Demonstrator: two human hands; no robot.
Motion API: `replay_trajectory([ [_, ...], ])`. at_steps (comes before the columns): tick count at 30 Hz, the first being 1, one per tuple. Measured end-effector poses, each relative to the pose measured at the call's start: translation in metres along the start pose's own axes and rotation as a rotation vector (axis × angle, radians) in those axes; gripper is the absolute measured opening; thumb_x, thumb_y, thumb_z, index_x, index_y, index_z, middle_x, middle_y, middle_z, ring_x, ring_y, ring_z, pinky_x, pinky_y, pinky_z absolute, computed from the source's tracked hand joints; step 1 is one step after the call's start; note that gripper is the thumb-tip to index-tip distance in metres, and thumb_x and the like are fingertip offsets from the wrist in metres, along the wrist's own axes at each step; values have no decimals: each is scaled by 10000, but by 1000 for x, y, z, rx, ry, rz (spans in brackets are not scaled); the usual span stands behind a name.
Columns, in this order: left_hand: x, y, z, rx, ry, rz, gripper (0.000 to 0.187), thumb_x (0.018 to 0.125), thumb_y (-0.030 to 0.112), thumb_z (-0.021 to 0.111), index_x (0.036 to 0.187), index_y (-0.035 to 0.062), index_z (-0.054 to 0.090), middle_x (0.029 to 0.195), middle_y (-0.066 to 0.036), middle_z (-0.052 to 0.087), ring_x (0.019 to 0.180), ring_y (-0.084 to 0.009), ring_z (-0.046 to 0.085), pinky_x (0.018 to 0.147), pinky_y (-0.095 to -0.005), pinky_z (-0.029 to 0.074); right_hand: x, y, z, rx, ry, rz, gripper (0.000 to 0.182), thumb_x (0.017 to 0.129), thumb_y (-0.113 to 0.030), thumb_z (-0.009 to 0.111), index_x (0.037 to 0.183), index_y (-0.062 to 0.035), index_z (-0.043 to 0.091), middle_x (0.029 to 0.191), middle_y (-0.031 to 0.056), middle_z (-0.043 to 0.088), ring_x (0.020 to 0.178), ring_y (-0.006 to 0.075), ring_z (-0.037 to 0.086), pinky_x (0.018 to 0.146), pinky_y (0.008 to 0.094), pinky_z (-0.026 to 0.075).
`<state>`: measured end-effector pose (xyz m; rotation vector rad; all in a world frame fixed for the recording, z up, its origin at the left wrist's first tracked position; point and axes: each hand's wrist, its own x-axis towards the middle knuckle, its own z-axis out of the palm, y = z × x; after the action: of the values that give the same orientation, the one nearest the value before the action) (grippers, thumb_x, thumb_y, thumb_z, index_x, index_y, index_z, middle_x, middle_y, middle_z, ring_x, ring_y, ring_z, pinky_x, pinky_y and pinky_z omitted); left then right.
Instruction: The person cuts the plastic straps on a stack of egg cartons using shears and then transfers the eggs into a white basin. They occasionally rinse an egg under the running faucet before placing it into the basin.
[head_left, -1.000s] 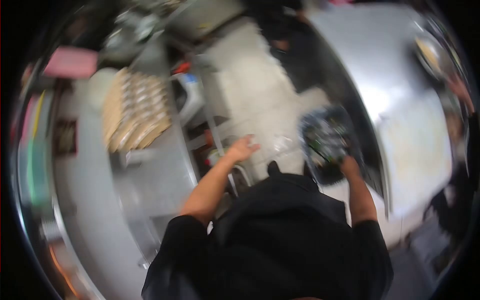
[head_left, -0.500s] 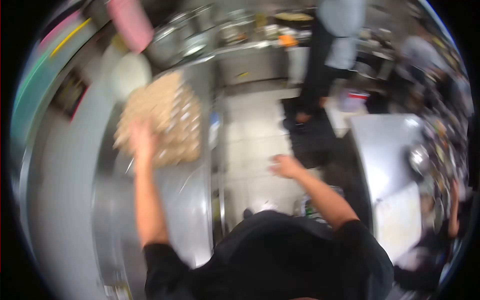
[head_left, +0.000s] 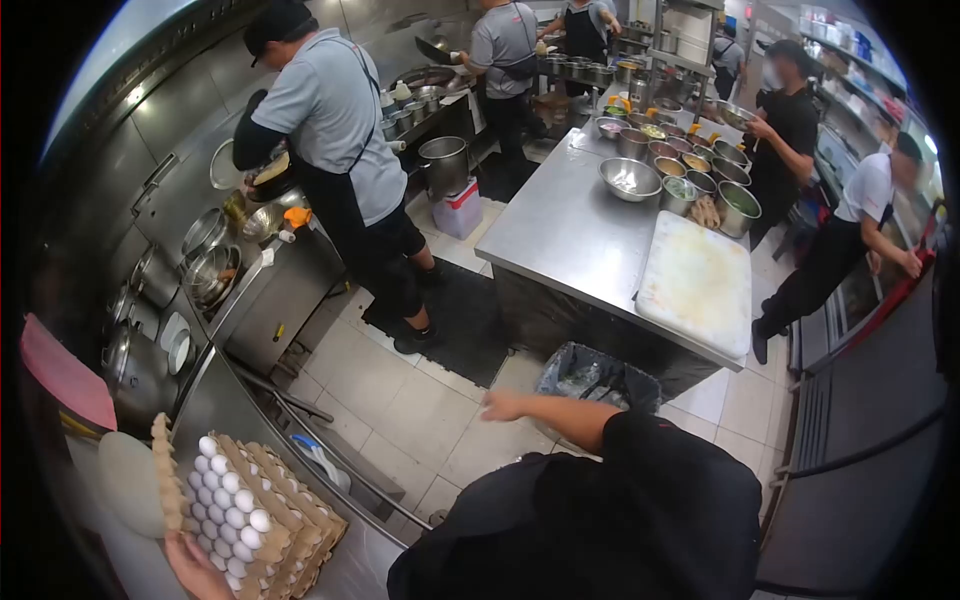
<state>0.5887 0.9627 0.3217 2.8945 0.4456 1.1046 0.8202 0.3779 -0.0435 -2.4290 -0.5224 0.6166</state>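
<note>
At the lower left, my left hand (head_left: 197, 566) has its fingers at the bottom end of an upright cardboard egg tray (head_left: 170, 475), gripping its edge. Right beside this tray, a stack of egg trays (head_left: 285, 500) shows white eggs (head_left: 232, 500) in its uncovered top layer. The stack rests on the steel counter (head_left: 215, 405). My right hand (head_left: 505, 405) is over the tiled floor, away from the stack, loosely open with nothing visible in it.
A co-worker (head_left: 345, 120) stands at the stove with a pan. Further co-workers are behind. A steel table (head_left: 560, 215) bears a white cutting board (head_left: 697, 275), bowls and several metal containers. Below it stands a lined bin (head_left: 600, 378). Pots line the left wall.
The view has swung right, bringing the steel table and co-workers into clearer view. One egg tray now stands upright in my left hand, and white eggs show on the stack.
</note>
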Motion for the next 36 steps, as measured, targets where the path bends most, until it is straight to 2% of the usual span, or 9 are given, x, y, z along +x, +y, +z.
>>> replay_trajectory([
  [4,48,47,-26,-47,-1,-244,249,978,114,529,1176,-18,603,1081,-200,657,964,-305,637,879,-364,489,-61,105,-22,-14,28,350,432,860,-454,639,925,-43,755,861,179,725,788,330,704,746,442,537],
  [7,93,37,-9,64,184,60,233,958,123,588,1157,7,622,1139,-190,657,1056,-357,620,912,-387,482,-86,188,-14,226,185,483,348,886,-336,675,911,4,742,681,85,670,573,177,636,541,336,516],
  [11,159,77,14,173,242,357,157,872,62,645,1022,43,606,1017,-158,646,966,-360,620,821,-425,506,-104,195,-21,516,214,710,348,859,-282,731,955,50,692,773,133,687,520,202,627,442,322,485],
  [21,250,80,166,391,-179,243,232,939,171,501,1146,132,598,1001,-199,636,919,-400,642,785,-503,519,-73,201,-15,293,162,616,348,846,-316,706,896,28,720,777,152,712,693,230,688,633,390,531],
  [26,279,30,235,-753,-456,-461,481,996,411,441,1299,73,598,1165,-106,685,1024,-241,662,898,-345,487,-109,179,-5,193,289,819,425,822,-406,693,990,-18,734,938,195,723,906,310,702,823,397,534],
  [27,284,-9,269,-426,-309,-333,445,982,390,473,1239,55,616,1133,-133,687,1016,-286,664,877,-402,503,-120,155,-17,233,291,892,442,816,-427,702,1001,-27,736,968,198,719,936,316,694,841,397,529],
  [29,290,-29,307,590,-680,53,457,790,341,752,1090,21,625,1039,-191,677,1038,-358,648,908,-458,514,-149,141,-17,300,309,991,464,806,-458,715,1008,-41,739,1000,200,716,967,327,686,862,396,524],
  [31,288,-29,326,598,-824,-21,699,531,283,936,1099,-18,659,1097,-223,686,1040,-350,669,898,-442,540,-173,132,-3,360,343,1064,476,797,-477,723,1002,-48,742,1005,199,716,972,337,684,866,394,524],
  [36,314,81,356,300,-941,152,528,747,356,808,1034,-69,686,1068,-247,689,1086,-367,645,884,-463,510,-255,128,39,289,228,1143,536,821,-516,682,944,2,737,871,175,720,851,308,695,786,388,543],
])
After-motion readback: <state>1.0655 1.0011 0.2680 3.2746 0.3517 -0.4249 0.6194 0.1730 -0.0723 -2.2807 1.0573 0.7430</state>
